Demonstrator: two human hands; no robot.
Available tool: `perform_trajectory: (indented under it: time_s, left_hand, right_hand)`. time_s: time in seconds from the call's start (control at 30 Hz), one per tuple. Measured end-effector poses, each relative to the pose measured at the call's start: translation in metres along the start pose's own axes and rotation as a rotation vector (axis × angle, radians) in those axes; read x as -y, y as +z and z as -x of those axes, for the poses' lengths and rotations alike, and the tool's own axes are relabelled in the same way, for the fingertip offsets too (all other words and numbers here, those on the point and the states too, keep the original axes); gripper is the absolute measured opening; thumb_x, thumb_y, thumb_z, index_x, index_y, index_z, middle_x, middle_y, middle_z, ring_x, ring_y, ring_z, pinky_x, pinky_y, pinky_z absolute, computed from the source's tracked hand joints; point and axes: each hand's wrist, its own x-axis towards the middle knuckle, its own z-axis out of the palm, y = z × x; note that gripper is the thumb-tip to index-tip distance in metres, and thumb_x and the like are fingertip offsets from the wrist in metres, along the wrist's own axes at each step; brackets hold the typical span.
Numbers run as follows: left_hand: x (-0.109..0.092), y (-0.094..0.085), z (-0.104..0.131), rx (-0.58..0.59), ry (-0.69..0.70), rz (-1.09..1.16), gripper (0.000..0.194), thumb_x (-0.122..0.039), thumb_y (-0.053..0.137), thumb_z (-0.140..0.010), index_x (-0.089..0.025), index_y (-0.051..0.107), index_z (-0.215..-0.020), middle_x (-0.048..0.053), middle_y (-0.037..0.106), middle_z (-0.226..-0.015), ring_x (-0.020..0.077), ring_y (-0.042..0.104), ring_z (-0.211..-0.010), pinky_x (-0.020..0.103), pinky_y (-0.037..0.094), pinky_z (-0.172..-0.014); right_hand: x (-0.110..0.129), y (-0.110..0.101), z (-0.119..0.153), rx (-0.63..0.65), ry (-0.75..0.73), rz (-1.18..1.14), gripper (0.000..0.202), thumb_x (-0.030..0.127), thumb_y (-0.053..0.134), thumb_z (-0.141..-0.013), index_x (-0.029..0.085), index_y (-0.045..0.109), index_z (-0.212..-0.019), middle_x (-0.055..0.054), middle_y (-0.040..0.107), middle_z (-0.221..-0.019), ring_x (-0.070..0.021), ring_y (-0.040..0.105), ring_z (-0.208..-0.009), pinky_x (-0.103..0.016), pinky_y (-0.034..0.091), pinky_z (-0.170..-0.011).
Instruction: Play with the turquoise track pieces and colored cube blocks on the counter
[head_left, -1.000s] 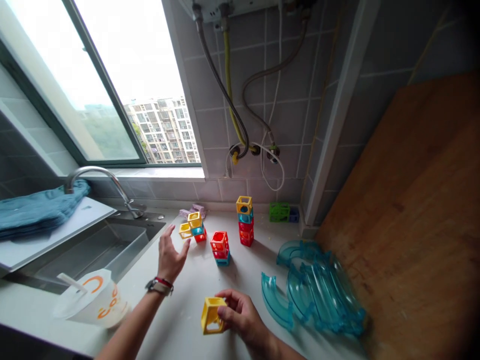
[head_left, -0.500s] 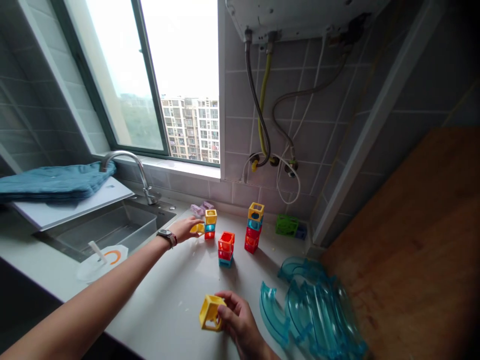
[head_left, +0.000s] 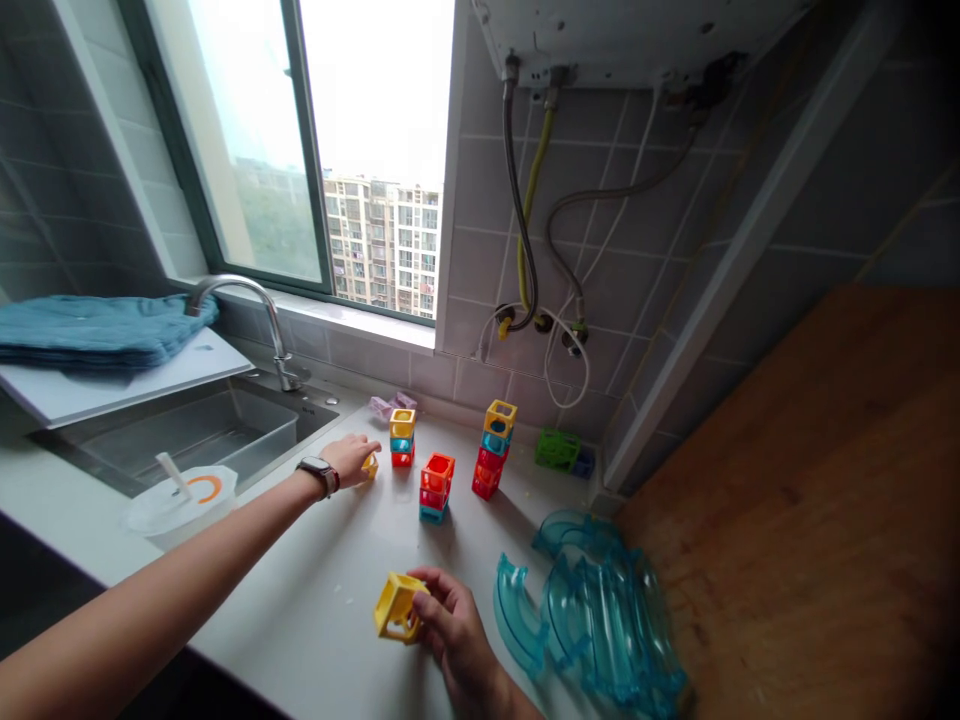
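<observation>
My right hand (head_left: 459, 630) grips a yellow open-sided toy block (head_left: 393, 606) between thumb and fingers above the near counter. Farther off, my left hand (head_left: 349, 460), wearing a watch, has its fingers closed over a second yellow block (head_left: 370, 466), mostly hidden by them. Just right of that hand stands a short stack (head_left: 403, 446) of yellow, teal and red blocks. A red-and-teal stack (head_left: 435, 490) is nearer to me. The tallest stack (head_left: 495, 448), yellow over teal over red, stands to its right.
Clear teal curved track pieces (head_left: 600, 620) lie at the right beside a wooden board (head_left: 825, 480). Green blocks (head_left: 556, 448) and purple pieces (head_left: 391, 405) sit near the wall. A sink (head_left: 202, 415) and a lidded cup with a straw (head_left: 184, 500) are left.
The view has shifted slightly, so the counter items sit farther left. My left hand and its yellow block have drawn a little away from the short stack. My right hand still grips its block.
</observation>
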Motion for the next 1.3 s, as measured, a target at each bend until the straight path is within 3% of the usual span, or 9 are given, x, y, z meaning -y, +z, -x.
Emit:
perform_trajectory:
  time_s: [0.17,0.27,0.37,0.47,0.53,0.7,0.83,0.97,1.3]
  left_hand:
    - [-0.035,-0.005,0.029,0.217,0.05,-0.235,0.019,-0.016,0.076,-0.05,-0.024,0.068,-0.065,0.007,0.06,-0.066,0.0363,0.063,-0.084,0.048,0.047,-0.088]
    - [-0.084,-0.016,0.051,0.304,0.14,-0.333,0.031,-0.015,0.076,-0.05,-0.025,0.073,-0.079,0.008,0.067,-0.077,0.0339,0.063,-0.086,0.043,0.049,-0.086]
    - [-0.147,-0.03,0.065,0.361,0.388,-0.644,0.04,-0.017,0.068,-0.069,-0.025,0.072,-0.108,0.01,0.07,-0.101,0.0322,0.065,-0.095,0.042,0.05,-0.088]
    - [-0.196,-0.038,0.069,0.428,0.474,-0.558,0.047,-0.016,0.064,-0.078,-0.026,0.066,-0.123,0.008,0.069,-0.121,0.0258,0.068,-0.103,0.035,0.052,-0.092]
    - [-0.211,-0.036,0.065,0.484,0.489,-0.437,0.053,-0.016,0.065,-0.08,-0.027,0.06,-0.132,0.006,0.069,-0.128,0.0226,0.069,-0.107,0.031,0.053,-0.093]
    - [-0.211,-0.012,0.023,0.392,0.475,-0.521,0.047,-0.014,0.064,-0.081,-0.023,0.064,-0.127,0.006,0.073,-0.124,0.0256,0.068,-0.115,0.035,0.052,-0.099]
    - [-0.202,0.024,-0.027,0.569,0.387,-0.595,0.051,-0.014,0.072,-0.078,-0.025,0.068,-0.128,0.006,0.074,-0.124,0.0244,0.068,-0.116,0.03,0.052,-0.099]
    - [-0.192,0.063,-0.06,0.617,0.315,-0.626,0.056,-0.009,0.077,-0.07,-0.022,0.072,-0.125,0.007,0.075,-0.123,0.0264,0.069,-0.113,0.029,0.054,-0.093]
    - [-0.182,0.111,-0.08,0.766,0.237,-0.625,0.047,-0.006,0.08,-0.064,-0.02,0.078,-0.108,0.005,0.08,-0.099,0.0242,0.073,-0.093,0.028,0.057,-0.082]
  right_hand:
    - [0.004,0.002,0.003,0.009,0.007,0.0,0.058,0.052,0.092,-0.065,0.017,0.071,-0.106,-0.005,0.07,-0.095,-0.0193,0.068,-0.081,-0.031,0.054,-0.072]
    - [0.001,0.0,0.002,0.011,-0.004,0.008,0.058,0.051,0.093,-0.065,0.017,0.072,-0.106,-0.006,0.071,-0.094,-0.0193,0.068,-0.081,-0.032,0.054,-0.073]
    - [-0.003,-0.002,0.0,0.024,-0.013,0.012,0.057,0.049,0.092,-0.067,0.016,0.072,-0.108,-0.006,0.071,-0.094,-0.0178,0.068,-0.08,-0.03,0.054,-0.073]
    - [-0.004,-0.004,-0.001,0.047,-0.024,0.006,0.054,0.047,0.091,-0.07,0.016,0.071,-0.109,-0.006,0.072,-0.096,-0.0169,0.067,-0.078,-0.028,0.053,-0.07]
    - [-0.003,-0.005,0.0,0.055,-0.03,0.013,0.053,0.047,0.09,-0.071,0.016,0.072,-0.109,-0.006,0.072,-0.096,-0.0168,0.067,-0.078,-0.027,0.052,-0.068]
    - [0.002,-0.003,0.001,0.066,-0.024,0.04,0.051,0.045,0.091,-0.072,0.016,0.073,-0.109,-0.004,0.071,-0.092,-0.0147,0.065,-0.075,-0.026,0.052,-0.067]
    - [0.003,-0.002,0.002,0.058,-0.018,0.021,0.05,0.045,0.092,-0.07,0.016,0.074,-0.106,-0.002,0.069,-0.088,-0.0122,0.062,-0.07,-0.025,0.051,-0.067]
    - [0.002,-0.001,0.001,0.046,-0.011,0.013,0.052,0.046,0.093,-0.067,0.017,0.074,-0.105,-0.002,0.068,-0.086,-0.0135,0.064,-0.072,-0.025,0.051,-0.065]
    - [-0.001,-0.006,-0.005,0.054,-0.002,0.015,0.057,0.046,0.094,-0.064,0.014,0.075,-0.108,-0.002,0.067,-0.081,-0.0138,0.064,-0.07,-0.025,0.051,-0.064]
